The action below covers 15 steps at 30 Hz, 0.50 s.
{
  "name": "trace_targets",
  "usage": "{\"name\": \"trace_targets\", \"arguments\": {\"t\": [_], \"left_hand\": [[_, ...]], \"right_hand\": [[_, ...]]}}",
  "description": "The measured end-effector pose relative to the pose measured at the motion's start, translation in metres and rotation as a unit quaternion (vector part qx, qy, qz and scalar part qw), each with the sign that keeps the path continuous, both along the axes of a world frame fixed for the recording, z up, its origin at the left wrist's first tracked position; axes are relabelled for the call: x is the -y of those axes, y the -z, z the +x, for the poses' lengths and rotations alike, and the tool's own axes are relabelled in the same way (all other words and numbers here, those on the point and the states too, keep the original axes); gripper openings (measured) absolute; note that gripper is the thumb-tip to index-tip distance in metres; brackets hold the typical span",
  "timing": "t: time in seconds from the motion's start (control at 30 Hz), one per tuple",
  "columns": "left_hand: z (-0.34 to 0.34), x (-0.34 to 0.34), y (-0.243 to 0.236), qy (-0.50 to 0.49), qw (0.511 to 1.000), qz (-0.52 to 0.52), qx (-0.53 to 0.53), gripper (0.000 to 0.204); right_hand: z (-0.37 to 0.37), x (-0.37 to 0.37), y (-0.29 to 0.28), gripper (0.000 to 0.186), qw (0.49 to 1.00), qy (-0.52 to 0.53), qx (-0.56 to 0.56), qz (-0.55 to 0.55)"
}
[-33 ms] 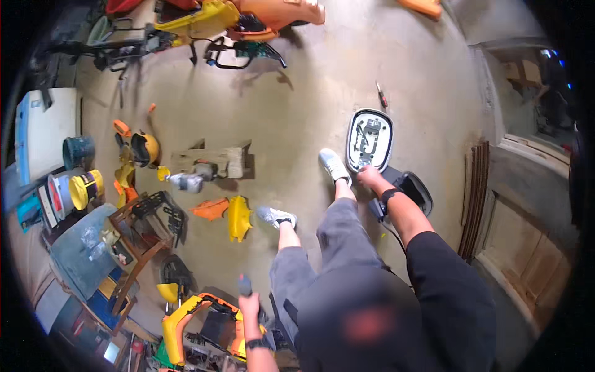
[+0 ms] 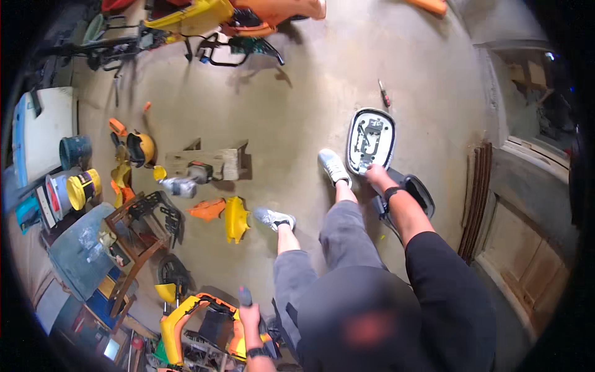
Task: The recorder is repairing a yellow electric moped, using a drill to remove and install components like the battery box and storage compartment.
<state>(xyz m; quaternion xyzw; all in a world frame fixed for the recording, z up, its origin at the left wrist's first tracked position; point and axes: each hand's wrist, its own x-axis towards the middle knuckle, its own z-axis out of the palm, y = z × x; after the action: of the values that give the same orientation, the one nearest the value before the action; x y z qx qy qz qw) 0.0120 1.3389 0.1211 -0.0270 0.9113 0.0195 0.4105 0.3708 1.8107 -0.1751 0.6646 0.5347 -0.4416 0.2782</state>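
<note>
Low at the left, my left hand (image 2: 250, 314) is closed around a dark grey rounded object with a reddish tip (image 2: 245, 296). What kind of object it is, the picture does not show. My right hand (image 2: 377, 177) has its fingers curled in at the near end of an oval white part with a dark rim (image 2: 371, 144). Grey and black fittings lie inside that part. Whether the fingers grip its rim or something else is hidden. Partly behind my right forearm is a glossy dark shell-like part (image 2: 419, 193).
A screwdriver (image 2: 384, 93) lies beyond the oval part. A wooden stool (image 2: 207, 162), yellow and orange body panels (image 2: 236, 219) and a yellow helmet (image 2: 142, 149) are on the left. A yellow vehicle frame (image 2: 175, 328) stands near my left hand. Stacked slats (image 2: 474, 201) lean at the right wall.
The view has shifted slightly. My right hand sits a little further right along the oval part's near end. My left hand has dropped slightly in the picture, still holding the grey object.
</note>
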Motion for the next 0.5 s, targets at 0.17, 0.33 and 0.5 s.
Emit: {"name": "trace_targets", "arguments": {"t": [0.17, 0.33, 0.5], "left_hand": [[0.095, 0.076, -0.036, 0.000, 0.985, -0.143, 0.101, 0.024], [0.190, 0.091, -0.033, 0.167, 0.916, -0.235, 0.281, 0.025], [0.237, 0.096, -0.068, 0.213, 0.852, -0.295, 0.377, 0.026]], "right_hand": [[0.030, -0.077, 0.138, 0.033, 0.991, -0.085, 0.026, 0.097], [0.047, -0.111, 0.249, 0.027, 0.984, -0.097, 0.038, 0.144], [0.030, -0.095, 0.273, 0.030, 0.976, -0.055, 0.110, 0.180]]}}
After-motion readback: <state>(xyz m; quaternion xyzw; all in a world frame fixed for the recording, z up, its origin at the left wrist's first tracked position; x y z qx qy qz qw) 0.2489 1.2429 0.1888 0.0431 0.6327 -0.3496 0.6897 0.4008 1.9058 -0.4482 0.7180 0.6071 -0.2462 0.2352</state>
